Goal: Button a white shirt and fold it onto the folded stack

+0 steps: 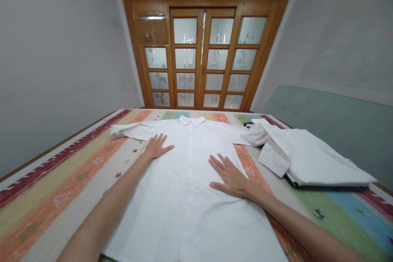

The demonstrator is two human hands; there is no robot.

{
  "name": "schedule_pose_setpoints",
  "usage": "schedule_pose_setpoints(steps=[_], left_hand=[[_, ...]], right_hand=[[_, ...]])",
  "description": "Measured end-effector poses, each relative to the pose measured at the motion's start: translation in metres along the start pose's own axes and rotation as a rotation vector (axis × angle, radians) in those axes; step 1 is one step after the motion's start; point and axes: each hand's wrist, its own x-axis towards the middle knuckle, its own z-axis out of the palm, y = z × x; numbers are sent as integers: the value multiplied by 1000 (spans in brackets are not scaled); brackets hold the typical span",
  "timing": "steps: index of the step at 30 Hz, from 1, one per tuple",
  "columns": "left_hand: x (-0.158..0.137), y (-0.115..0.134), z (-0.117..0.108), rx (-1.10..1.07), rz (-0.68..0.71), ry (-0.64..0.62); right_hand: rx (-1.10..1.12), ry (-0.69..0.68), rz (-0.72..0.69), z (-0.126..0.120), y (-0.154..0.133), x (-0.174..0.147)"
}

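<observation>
A white button-up shirt (172,196) lies spread front side up, its collar at the far end and its sleeves reaching out to both sides. My left hand (157,147) rests flat on the upper left of the shirt, fingers spread. Lower down on the right half, my right hand (229,178) also lies flat with its fingers apart. Neither hand grips the cloth. The shirt's right sleeve reaches a pile of folded white clothing (322,159), which has a dark layer showing beneath it.
A striped, patterned cloth (101,172) covers the surface under the shirt. A pale green board (331,118) leans along the right wall. Wooden doors with glass panes (201,57) stand beyond the far edge, with plain walls on both sides.
</observation>
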Motion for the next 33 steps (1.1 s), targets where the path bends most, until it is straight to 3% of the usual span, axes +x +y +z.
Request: schedule_pose_setpoints(steps=[6, 10, 14, 19, 27, 30, 33], left_hand=[[-27, -34, -6, 41, -87, 0], [-38, -35, -12, 49, -146, -15], [-46, -25, -15, 99, -151, 7], [-67, -10, -6, 95, 25, 52], [-125, 19, -5, -44, 327, -72], [-137, 11, -4, -52, 338, -25], [-141, -9, -3, -47, 232, -4]], right_hand=[[-74, 84, 323, 8, 34, -27], [-96, 118, 354, 11, 44, -33], [-115, 133, 347, 10, 34, -33], [-61, 44, 182, 6, -9, -38], [123, -87, -175, -8, -93, -29], [163, -83, -269, -10, -106, -30], [200, -92, -335, -12, -108, -38]])
